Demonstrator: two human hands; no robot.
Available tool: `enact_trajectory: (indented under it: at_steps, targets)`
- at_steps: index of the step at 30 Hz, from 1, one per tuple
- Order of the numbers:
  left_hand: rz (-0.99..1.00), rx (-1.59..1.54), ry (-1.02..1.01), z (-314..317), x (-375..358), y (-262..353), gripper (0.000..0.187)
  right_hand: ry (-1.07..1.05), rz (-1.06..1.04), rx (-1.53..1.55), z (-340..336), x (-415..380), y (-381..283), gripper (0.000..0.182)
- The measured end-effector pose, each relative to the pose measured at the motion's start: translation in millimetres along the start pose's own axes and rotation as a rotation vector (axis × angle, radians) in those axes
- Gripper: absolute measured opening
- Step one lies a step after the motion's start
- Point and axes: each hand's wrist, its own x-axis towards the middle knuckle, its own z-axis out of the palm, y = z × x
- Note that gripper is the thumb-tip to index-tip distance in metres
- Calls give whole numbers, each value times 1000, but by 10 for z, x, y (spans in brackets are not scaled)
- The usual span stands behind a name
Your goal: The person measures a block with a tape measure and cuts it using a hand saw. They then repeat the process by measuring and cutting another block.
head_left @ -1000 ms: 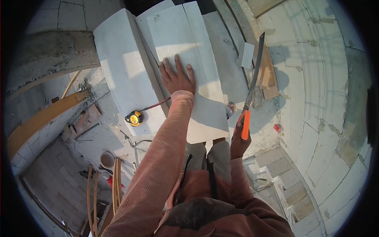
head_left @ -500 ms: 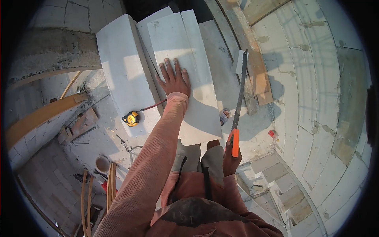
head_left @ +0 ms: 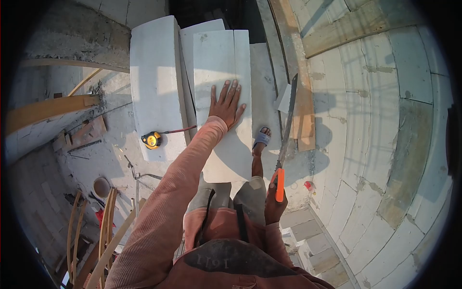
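My left hand (head_left: pixel 226 105) lies flat, fingers spread, on a long white lightweight concrete block (head_left: pixel 217 62). A straight dark line runs lengthwise near the block's right edge. In my right hand (head_left: pixel 275 206) is a handsaw (head_left: pixel 289 118), gripped by its orange handle, its long toothed blade pointing up and away, to the right of the block. Another white block (head_left: pixel 156 72) lies to the left, with a yellow and black tape measure (head_left: pixel 151 140) near its front end. A thin dark red strip extends from the tape measure towards the block under my hand.
My sandalled foot (head_left: pixel 262 137) stands right of the block. Wooden boards (head_left: pixel 304 106) lie beside the block wall (head_left: pixel 365 144) on the right. Curved wooden strips (head_left: pixel 107 221) and a round container (head_left: pixel 101 187) are at lower left. A dark opening (head_left: pixel 216 13) lies beyond the blocks.
The view has shifted and turned slightly, so the blocks look straighter. My sandalled foot shows more fully beside the block. My left hand stays flat on the block; my right still grips the handsaw.
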Motion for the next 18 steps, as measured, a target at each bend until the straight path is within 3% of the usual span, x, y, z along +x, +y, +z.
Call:
enact_trajectory:
  at_steps: [3, 7, 11, 14, 16, 18]
  targets:
    - [-41, 32, 2, -81, 347, 11, 66, -92, 72, 15, -144, 270, -84, 33]
    - [-252, 38, -5, -124, 940, -148, 66, -180, -55, -88, -439, 764, -86, 33]
    - [-719, -59, 147, -256, 1214, -230, 67, -268, -217, -249, -830, 1301, -448, 31]
    - [-863, -297, 161, -409, 906, -81, 70, -310, -287, -344, -1040, 1683, -637, 31]
    - [-865, -353, 264, -336, 388, 178, 71, -333, -253, -345, -1109, 1911, -794, 32]
    - [-964, -365, 232, -180, -230, 466, 77, -367, -321, -332, -1108, 2087, -951, 32]
